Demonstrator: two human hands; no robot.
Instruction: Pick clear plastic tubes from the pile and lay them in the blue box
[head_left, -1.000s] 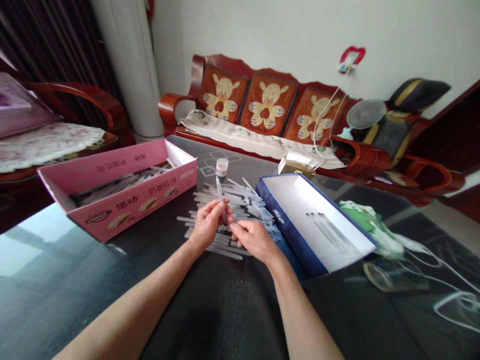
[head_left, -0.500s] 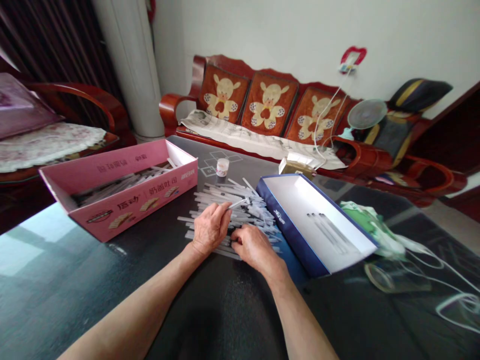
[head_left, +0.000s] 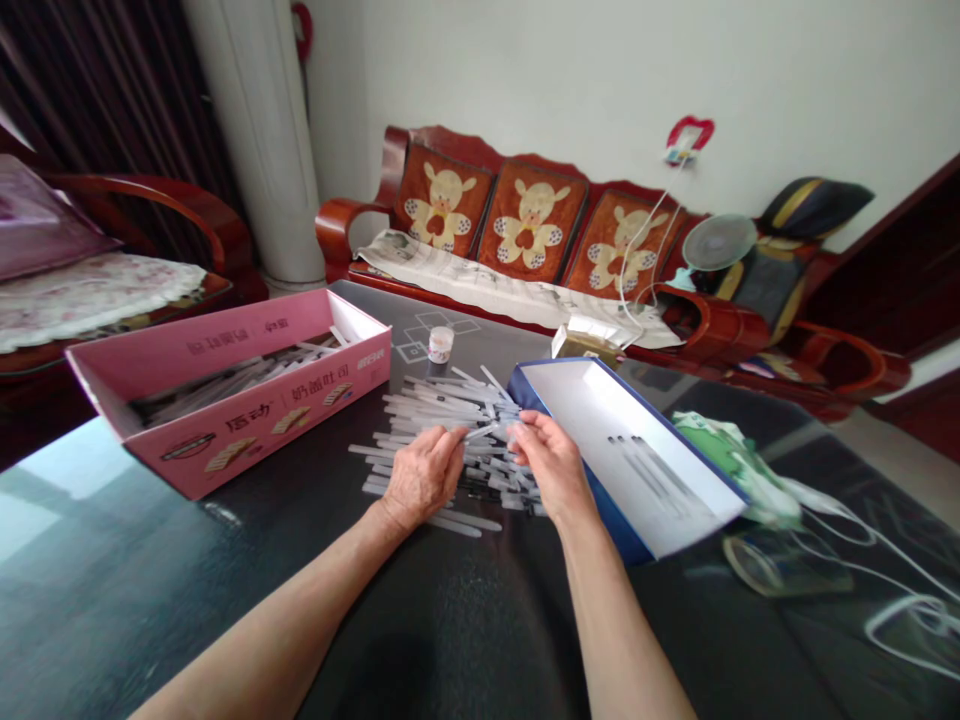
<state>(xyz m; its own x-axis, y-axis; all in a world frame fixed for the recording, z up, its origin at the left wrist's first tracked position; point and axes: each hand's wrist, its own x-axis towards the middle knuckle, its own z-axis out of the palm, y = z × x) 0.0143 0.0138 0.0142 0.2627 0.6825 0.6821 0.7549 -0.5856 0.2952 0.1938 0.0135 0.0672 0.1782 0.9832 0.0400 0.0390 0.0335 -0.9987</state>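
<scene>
Whitish, see-through plastic makes up the slender tube (head_left: pixel 481 432) that spans the gap between the two hands, above a loose pile of similar tubes (head_left: pixel 427 408). The left hand (head_left: pixel 424 478) has its fingers (head_left: pixel 454 438) pinched on the tube's near end, knuckles up, and the rest of it slants out of that grasp towards the right. At its other end is the right hand (head_left: pixel 556 468), thumb and forefinger drawn together beside something pale; I cannot tell whether they grasp the tube itself, a separate piece, or only touch it. Beneath both hands the pile spreads over the dark, glossy worktop (head_left: pixel 465 620), most pieces lying roughly sideways, some with black parts among them. Left of it is a long pink box (head_left: pixel 300 405) with more such tubes inside; just right, close to the right hand, stands a blue box (head_left: pixel 585 400) with a white interior, where a few dark-tipped tubes (head_left: pixel 643 470) lie side by side. Beyond the pile sits a small tub (head_left: pixel 441 345).
</scene>
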